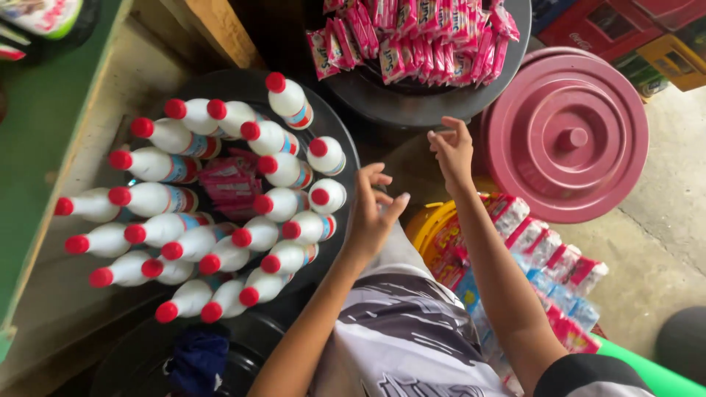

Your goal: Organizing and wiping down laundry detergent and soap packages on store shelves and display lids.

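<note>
The black round tray [334, 117], packed with white bottles [283, 204] lying on their sides, red caps outward, is seen just left of the left hand [371, 213], whose fingers are spread and hold nothing. The bottles are judged smooth, rigid, fairly light plastic, best gripped round the body. The right hand [452, 151] is raised, half open and empty, near the pink bin lid [566, 136]. Pink sachets [419, 37] are piled on the far tray, and wrapped packs [544, 257] are crowded by the right forearm
</note>
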